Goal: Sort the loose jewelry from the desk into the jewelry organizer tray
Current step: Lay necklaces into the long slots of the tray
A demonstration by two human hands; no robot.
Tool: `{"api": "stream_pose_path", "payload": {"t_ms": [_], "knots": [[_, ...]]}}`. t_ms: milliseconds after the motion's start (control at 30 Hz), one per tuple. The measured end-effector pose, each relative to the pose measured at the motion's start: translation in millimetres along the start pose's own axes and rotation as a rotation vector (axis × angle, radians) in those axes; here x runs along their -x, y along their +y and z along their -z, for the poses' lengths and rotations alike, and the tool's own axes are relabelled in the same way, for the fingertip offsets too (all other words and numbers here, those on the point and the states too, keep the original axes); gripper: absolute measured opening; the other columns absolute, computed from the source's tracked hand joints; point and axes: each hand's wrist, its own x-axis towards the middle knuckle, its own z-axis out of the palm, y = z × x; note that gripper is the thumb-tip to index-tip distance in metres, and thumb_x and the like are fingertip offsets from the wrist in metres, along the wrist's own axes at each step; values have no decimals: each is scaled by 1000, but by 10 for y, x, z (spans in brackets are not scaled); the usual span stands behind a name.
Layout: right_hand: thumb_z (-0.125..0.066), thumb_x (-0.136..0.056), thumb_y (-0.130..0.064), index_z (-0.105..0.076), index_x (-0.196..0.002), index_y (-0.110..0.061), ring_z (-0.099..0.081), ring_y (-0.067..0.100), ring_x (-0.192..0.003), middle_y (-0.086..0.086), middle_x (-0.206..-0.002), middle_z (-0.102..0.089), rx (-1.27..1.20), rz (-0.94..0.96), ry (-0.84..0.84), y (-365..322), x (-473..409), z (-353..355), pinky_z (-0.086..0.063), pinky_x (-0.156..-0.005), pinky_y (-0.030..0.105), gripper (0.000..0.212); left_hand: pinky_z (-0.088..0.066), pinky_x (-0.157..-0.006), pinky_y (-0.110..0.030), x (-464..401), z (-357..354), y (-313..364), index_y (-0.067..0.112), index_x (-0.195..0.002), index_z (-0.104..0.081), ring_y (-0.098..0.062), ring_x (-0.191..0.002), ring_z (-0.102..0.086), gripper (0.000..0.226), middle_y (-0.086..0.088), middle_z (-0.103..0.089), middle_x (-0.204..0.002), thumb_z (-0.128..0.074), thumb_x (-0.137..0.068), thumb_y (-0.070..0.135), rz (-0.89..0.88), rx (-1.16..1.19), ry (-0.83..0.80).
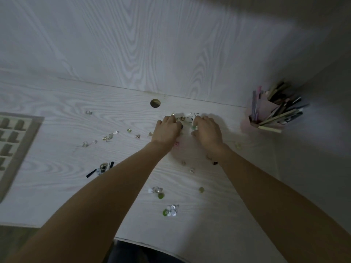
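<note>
Blurring jewelry (183,118) beneath curled hands (167,130) (208,130), grip unclear; tray (28,147) cut off.

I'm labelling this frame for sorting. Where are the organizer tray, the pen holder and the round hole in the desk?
organizer tray (28,141): head view, on its right rim.
pen holder (266,109): head view, on its pink wall.
round hole (155,103): head view, at its middle.

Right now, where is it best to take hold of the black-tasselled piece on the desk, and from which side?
Probably at the round metal centre of the black-tasselled piece, pinched from above: it lies flat on the desk with limp tassels spreading both ways. The left hand is nearer it than the right hand.
</note>
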Motion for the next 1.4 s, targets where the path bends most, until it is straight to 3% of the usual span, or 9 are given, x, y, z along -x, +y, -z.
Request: {"api": "stream_pose_path", "payload": {"t_ms": [167, 367, 567, 667, 833, 933, 1067, 1267, 1400], "knots": [[-67, -85, -17, -52, -109, -9, -53, 28, -101, 12, -108, -59, -41, 33, -19, 29, -48, 21, -39, -79, 33, 30, -34, -91, -37, -59, -7, -85, 12, -109, -62, -27, -111, -47, 21, -8, -55, -117, -47, -96, 21, 19, 213, -32], [-63, -88, -11, -62, -92, -12, -55, 23, -94, 6, -102, -59, -21, 121, 2, 28, -41, -5, -39, -71, 27, 5, -50, -64, -21, 28, 90, -141, 12, -91, -53, -12, -74, -65, 3, -1, -67, -84, -52, -94, 11, 227, 982, 117], [-54, -93, -9, -58, -95, -9, -52, 22, -96, 7, -99, -57, -102, 87, 53, -7, 2, -6, -42, -79, 32, 5, -56, -76, -35, 74, 243, -222, 5, -96, -51, -21, -75, -69, 9, -9, -68, -87, -45, -99, 12, 457, 1610, 47], [-55, -94, -11, -55, -94, -4, -56, 20, -92, 10, -99, -61, -506, -4, 55, -85, 31, 54, -47, -81, 34, 7, -54, -82, -38, 93, 282, -270, -2, -111, -49, -28, -88, -67, 19, -16, -67, -98, -42, -101, 13, 506, 1742, 11], [-55, -90, 2, -48, -89, -13, -64, 21, -82, 18, -102, -60, -1387, -305, -80, -271, 65, 175, -55, -71, 23, 16, -56, -80, -30, 151, 425, -285, -1, -89, -53, -28, -96, -65, 25, -19, -66, -99, -35, -102, 11, 497, 1983, 7], [-39, -89, 11, -51, -98, -7, -61, 17, -77, 13, -91, -61, -1636, -425, -200, -370, 84, 235, -53, -70, 24, 23, -56, -80, -29, 172, 462, -283, -3, -91, -54, -27, -95, -66, 25, -19, -67, -97, -36, -102, 10, 516, 2058, 5], [-41, -88, 9, -55, -112, -8, -56, 13, -73, 6, -82, -60, -1577, -353, -398, -458, 118, 222, -48, -67, 22, 33, -56, -82, -33, 193, 503, -287, -9, -114, -47, -27, -93, -68, 24, -25, -65, -104, -36, -102, 9, 555, 2179, 5], [-61, -90, -9, -64, -93, -13, -45, 6, -57, -2, -69, -61, -1303, -104, -411, -505, 181, 177, -38, -57, 19, 7, -56, -80, -29, 230, 591, -324, -10, -97, -56, -21, -87, -68, 29, -17, -67, -96, -35, -102, 10, 582, 2223, -56], [-62, -90, -18, -64, -101, -3, -42, 6, -51, -1, -67, -52, -1204, -129, -335, -501, 174, 132, -34, -53, 19, 18, -54, -86, -31, 225, 589, -399, -7, -97, -58, -18, -84, -69, 30, -13, -71, -86, -36, -102, 13, 590, 2275, -4]]}}
